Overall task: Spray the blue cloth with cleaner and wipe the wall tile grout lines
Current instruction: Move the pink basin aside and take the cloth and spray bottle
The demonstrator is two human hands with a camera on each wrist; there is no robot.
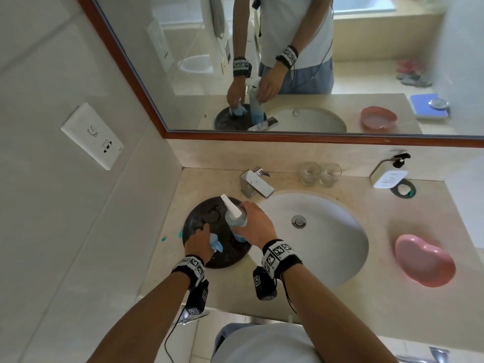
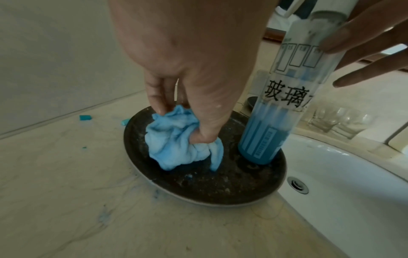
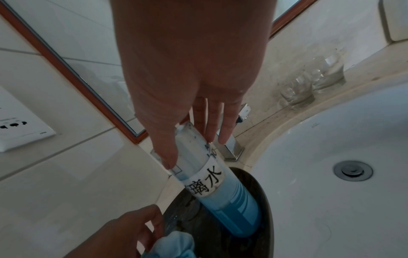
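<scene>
While bunched in the left hand (image 2: 187,69), blue cloth (image 2: 176,139) beside bottle-gripping right hand (image 3: 187,78).

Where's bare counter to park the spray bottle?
Bare patches: counter in front of the dark tray toward the left wall, and between sink and pink dish. Crowded: the tray, with blue cloth, spray bottle and both hands; back ledge by faucet and glasses.
</scene>
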